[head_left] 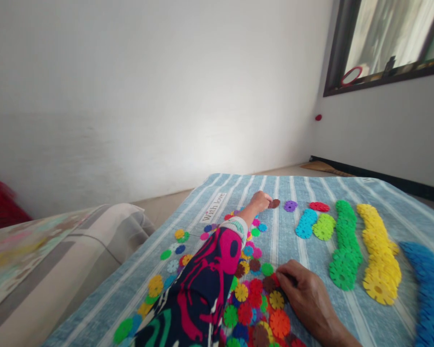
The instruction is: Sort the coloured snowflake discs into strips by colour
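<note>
My left hand [261, 201] stretches far across the striped cloth, its fingers closed on the edge of a brown notched plastic disc [274, 204]. A purple disc [290, 206] lies just right of that brown one. Nearer to me, my right hand [304, 294] is closed in a pinch at the right edge of a mixed heap of coloured discs [255, 291]. A small red disc [275, 279] and a dark brown disc [269, 284] lie at its fingertips; whether the pinch holds one is hidden. My left sleeve covers part of the heap.
Sorted rows of overlapping discs lie to the right: green [345, 246], yellow [379, 255] and dark blue [428, 294]. Short light blue [306, 224] and lime [324, 227] groups and red discs [319, 206] sit nearby. A cloth-covered piece [94, 246] stands left, below the wall.
</note>
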Demonstrator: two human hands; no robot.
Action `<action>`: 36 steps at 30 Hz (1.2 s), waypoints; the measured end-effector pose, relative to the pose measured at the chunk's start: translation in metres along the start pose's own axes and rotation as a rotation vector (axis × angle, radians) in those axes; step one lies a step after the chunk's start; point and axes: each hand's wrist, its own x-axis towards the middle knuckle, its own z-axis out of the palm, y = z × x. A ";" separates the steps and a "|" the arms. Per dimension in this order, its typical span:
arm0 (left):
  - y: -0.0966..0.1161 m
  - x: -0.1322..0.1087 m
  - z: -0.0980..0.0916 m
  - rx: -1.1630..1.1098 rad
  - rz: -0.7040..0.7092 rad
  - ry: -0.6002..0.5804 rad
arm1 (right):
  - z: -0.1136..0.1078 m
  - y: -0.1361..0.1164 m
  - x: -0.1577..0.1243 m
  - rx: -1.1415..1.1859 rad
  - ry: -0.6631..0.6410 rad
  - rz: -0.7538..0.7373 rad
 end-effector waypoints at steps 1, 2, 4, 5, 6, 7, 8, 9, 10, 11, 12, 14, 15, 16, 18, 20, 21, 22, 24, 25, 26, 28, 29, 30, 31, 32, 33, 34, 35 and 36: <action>0.001 0.004 0.005 0.015 0.013 -0.008 | 0.000 0.000 0.000 -0.002 0.003 -0.002; 0.002 0.007 0.009 0.030 0.025 -0.016 | 0.000 0.000 0.001 -0.003 0.004 -0.005; 0.001 0.010 0.015 0.061 0.042 -0.031 | 0.000 0.000 0.001 0.001 0.008 -0.008; 0.001 0.011 0.017 0.077 0.049 -0.038 | 0.000 0.000 0.001 0.004 0.008 -0.008; 0.000 0.011 0.018 0.092 0.057 -0.044 | 0.001 0.000 0.001 0.005 0.009 -0.006; 0.000 0.011 0.019 0.107 0.064 -0.049 | 0.001 -0.001 0.001 0.003 0.011 -0.004; -0.001 0.010 0.020 0.121 0.070 -0.052 | 0.001 -0.001 0.001 -0.002 0.015 -0.001; -0.001 0.010 0.020 0.135 0.076 -0.054 | 0.001 -0.002 0.001 -0.007 0.020 0.001; -0.001 0.009 0.020 0.148 0.080 -0.051 | 0.001 -0.002 0.001 -0.013 0.024 0.002; -0.001 0.008 0.020 0.159 0.084 -0.044 | 0.001 -0.002 0.001 -0.017 0.028 0.001; -0.001 0.007 0.020 0.168 0.086 -0.032 | 0.000 -0.003 0.000 -0.020 0.030 -0.001; -0.001 0.006 0.020 0.181 0.092 0.003 | 0.000 -0.003 0.000 -0.021 0.032 -0.005; -0.002 0.005 0.019 0.185 0.094 0.024 | 0.000 -0.004 0.000 -0.019 0.031 -0.005; -0.002 0.005 0.019 0.189 0.093 0.046 | 0.000 -0.004 0.000 -0.018 0.028 -0.003; -0.004 0.004 0.019 0.194 0.084 0.088 | -0.001 -0.005 0.001 -0.013 0.022 0.002; -0.005 0.003 0.019 0.199 0.068 0.111 | -0.001 -0.005 0.001 -0.010 0.017 0.003; -0.006 0.002 0.019 0.201 0.059 0.114 | -0.001 -0.006 0.001 -0.009 0.018 0.002; -0.006 0.002 0.019 0.202 0.051 0.113 | -0.001 -0.006 0.001 -0.009 0.021 0.000; -0.004 0.001 0.019 0.202 0.036 0.111 | -0.001 -0.006 0.001 -0.009 0.024 -0.005; -0.003 0.001 0.018 0.201 0.028 0.112 | -0.001 -0.006 0.001 -0.009 0.026 -0.006; -0.001 0.000 0.018 0.200 0.021 0.115 | -0.001 -0.005 0.002 -0.008 0.025 -0.007; 0.002 -0.001 0.018 0.196 0.011 0.117 | -0.001 -0.005 0.002 -0.005 0.019 -0.005; 0.004 -0.002 0.018 0.193 0.007 0.117 | -0.001 -0.005 0.002 -0.004 0.018 -0.003; 0.005 -0.003 0.018 0.190 0.003 0.117 | -0.001 -0.005 0.002 -0.003 0.018 0.000; 0.006 -0.004 0.018 0.185 0.000 0.119 | -0.001 -0.005 0.002 -0.005 0.020 0.002; 0.007 -0.005 0.017 0.179 -0.004 0.122 | -0.001 -0.006 0.001 -0.008 0.025 0.005; 0.008 -0.006 0.017 0.173 -0.006 0.127 | -0.001 -0.006 0.001 -0.013 0.030 0.008; 0.008 -0.007 0.017 0.166 -0.009 0.133 | -0.001 -0.006 0.001 -0.019 0.036 0.008; 0.008 -0.008 0.016 0.159 -0.011 0.141 | -0.001 -0.006 0.001 -0.024 0.039 0.006; 0.008 -0.009 0.016 0.152 -0.012 0.148 | -0.001 -0.007 0.001 -0.025 0.040 0.005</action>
